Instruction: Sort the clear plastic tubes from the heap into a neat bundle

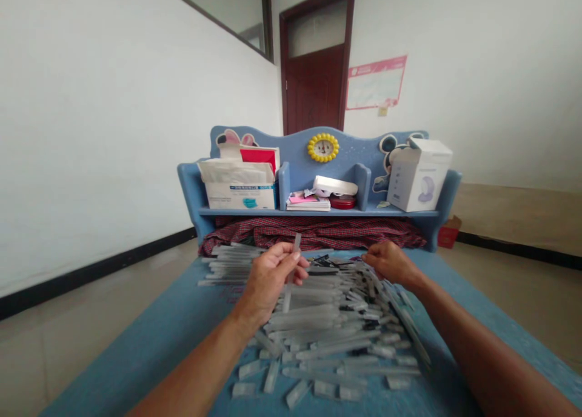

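Between the thumb and fingers of my left hand (277, 277) is a translucent pen barrel (297, 242), held nearly upright above the pile. My right hand (388, 262) is closed in a pinch at the far right of the pile, near some small dark parts; what is in its fingertips is too small to make out. Under and between both hands lie many frosted pen barrels (309, 317), mostly side by side. Short clear caps (297, 394) are scattered along the near edge. Black slim pieces (324, 260) show behind the left hand.
The parts lie on a blue desk (150, 350). At its back stands a blue shelf (364, 213) with a mask box (240, 196), a white carton (421, 177), a red round tin (342, 203) and a yellow flower clock (323, 148). Checked cloth (313, 230) lies beneath the shelf.
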Demonstrator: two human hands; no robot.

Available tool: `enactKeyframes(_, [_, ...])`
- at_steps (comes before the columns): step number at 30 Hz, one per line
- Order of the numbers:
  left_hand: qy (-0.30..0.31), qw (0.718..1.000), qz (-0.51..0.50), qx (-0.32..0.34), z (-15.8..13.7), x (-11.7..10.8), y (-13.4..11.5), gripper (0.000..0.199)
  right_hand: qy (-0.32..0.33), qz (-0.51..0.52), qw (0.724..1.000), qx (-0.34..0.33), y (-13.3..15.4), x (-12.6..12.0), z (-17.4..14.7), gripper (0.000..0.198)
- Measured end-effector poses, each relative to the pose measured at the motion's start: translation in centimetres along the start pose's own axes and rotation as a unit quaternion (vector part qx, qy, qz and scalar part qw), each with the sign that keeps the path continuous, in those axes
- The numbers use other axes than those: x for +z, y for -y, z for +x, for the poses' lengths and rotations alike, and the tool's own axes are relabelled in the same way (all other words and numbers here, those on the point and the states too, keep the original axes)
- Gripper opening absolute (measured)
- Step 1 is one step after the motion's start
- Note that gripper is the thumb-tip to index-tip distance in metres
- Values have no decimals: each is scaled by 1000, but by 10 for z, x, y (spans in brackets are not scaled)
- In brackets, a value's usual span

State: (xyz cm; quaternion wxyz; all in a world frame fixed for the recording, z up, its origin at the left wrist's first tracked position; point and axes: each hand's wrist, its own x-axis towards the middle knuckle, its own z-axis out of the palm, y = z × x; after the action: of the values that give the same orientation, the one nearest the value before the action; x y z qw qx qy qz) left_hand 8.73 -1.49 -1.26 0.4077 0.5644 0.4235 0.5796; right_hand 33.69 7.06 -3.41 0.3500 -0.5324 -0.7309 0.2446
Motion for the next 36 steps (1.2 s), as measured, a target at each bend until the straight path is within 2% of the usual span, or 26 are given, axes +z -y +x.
enactKeyframes(2, [4,994,-103,-23,-1,2,-4,12,-8,-23,1000,-18,7,-2,-3,31])
enactKeyframes(5, [-3,978,-204,-40,-2,4,-9,5,-25,-40,996,-74,23,2,-12,35])
enactKeyframes(10, [-8,955,-290,-54,-5,10,-15,8,84,-11,976,-202,66,25,-46,36])
enactKeyframes(13, [-6,947,-318,-54,-7,16,-21,10,98,-60,967,-226,88,36,-63,30])
enactKeyframes(16, [-2,943,-330,-37,-7,22,-31,9,62,-96,968,-225,100,40,-69,22])
enactKeyframes(18, [-3,945,-327,-23,-4,26,-39,9,51,-80,971,-221,105,41,-69,21])
enactKeyframes(21, [-16,951,-309,-22,4,31,-52,13,98,16,979,-175,114,45,-66,24])
enactKeyframes(24, [-74,958,-273,-43,18,39,-62,17,167,171,968,-77,128,51,-60,22])
enactKeyframes(26, [-114,961,-248,-43,30,43,-68,21,174,248,953,-31,139,53,-60,22])
enactKeyframes(28, [-142,964,-225,-24,44,42,-74,23,157,278,948,-14,147,54,-68,23])
enactKeyframes(30, [-178,964,-195,12,56,34,-84,26,192,266,945,-9,147,52,-85,24])
enactKeyframes(31, [-201,963,-178,37,61,27,-90,28,250,242,937,-2,144,50,-94,24])
enactKeyframes(32, [-220,960,-158,63,64,19,-95,29,332,225,916,-11,138,47,-102,24])
enactKeyframes(33, [-233,959,-135,89,65,12,-99,29,341,212,916,-9,131,42,-107,27])
enactKeyframes(34, [-232,960,-107,112,64,6,-102,28,321,195,927,-4,122,35,-108,27])
enactKeyframes(35, [-215,966,-75,126,61,1,-101,25,256,165,953,-11,112,27,-104,26])
enactKeyframes(36, [-187,973,-47,129,56,-1,-98,21,157,123,979,-32,102,17,-95,26])
